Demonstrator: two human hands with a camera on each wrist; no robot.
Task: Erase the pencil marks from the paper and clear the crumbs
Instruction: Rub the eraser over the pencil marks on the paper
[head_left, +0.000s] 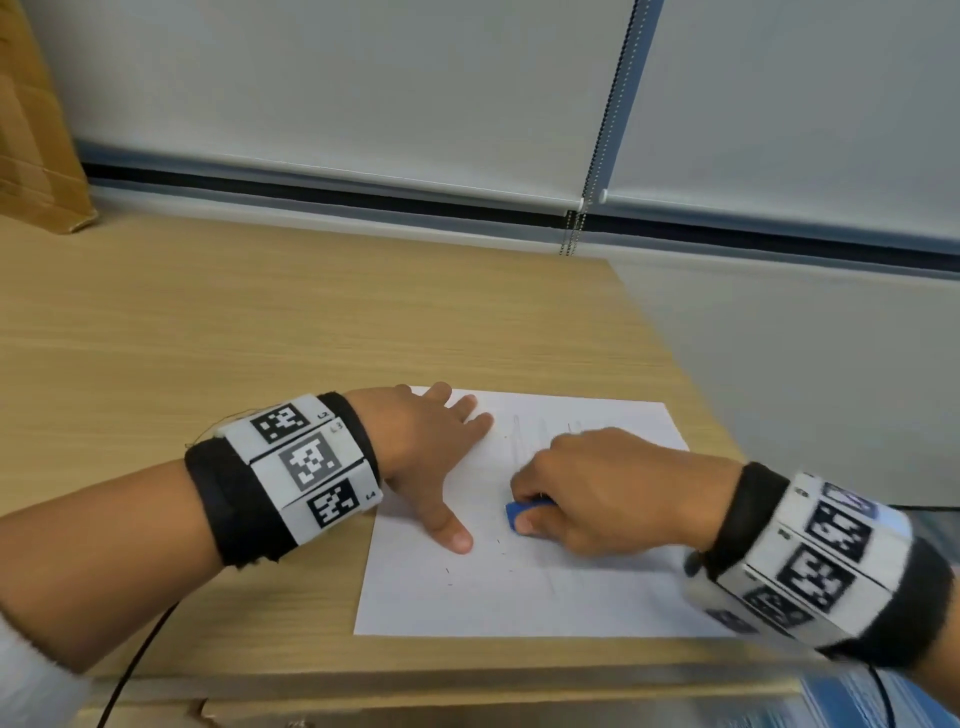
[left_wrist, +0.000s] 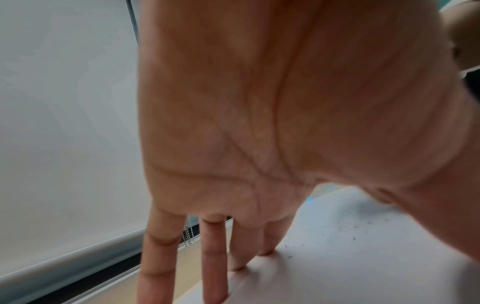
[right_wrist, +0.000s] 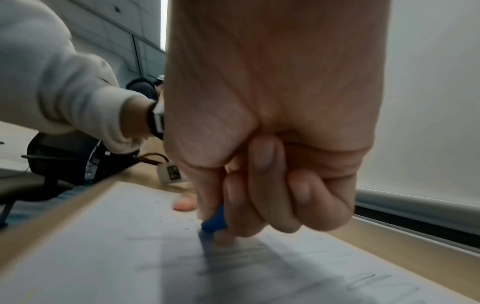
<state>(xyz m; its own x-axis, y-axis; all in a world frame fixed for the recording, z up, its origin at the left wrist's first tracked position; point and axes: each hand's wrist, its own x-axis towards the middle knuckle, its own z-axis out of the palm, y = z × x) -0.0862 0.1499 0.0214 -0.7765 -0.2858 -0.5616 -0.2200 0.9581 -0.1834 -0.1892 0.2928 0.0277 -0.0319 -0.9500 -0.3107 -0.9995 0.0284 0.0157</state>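
Observation:
A white sheet of paper (head_left: 519, 587) lies on the wooden desk (head_left: 260, 332) near its front right corner. Faint pencil marks (head_left: 540, 436) run across its upper part, and they also show blurred as pencil marks (right_wrist: 363, 281) in the right wrist view. My right hand (head_left: 597, 488) pinches a small blue eraser (head_left: 514, 515) and presses it onto the paper; the eraser (right_wrist: 214, 221) sits between thumb and fingers. My left hand (head_left: 436, 452) lies flat with fingers spread on the paper's left edge. Dark crumbs (left_wrist: 350, 228) are scattered on the sheet.
A cardboard box (head_left: 36, 130) stands at the desk's back left. Roller blinds with a bead chain (head_left: 587, 208) hang behind the desk. The desk's right edge runs just past the paper. A black office chair (right_wrist: 39, 174) stands beyond the desk in the right wrist view.

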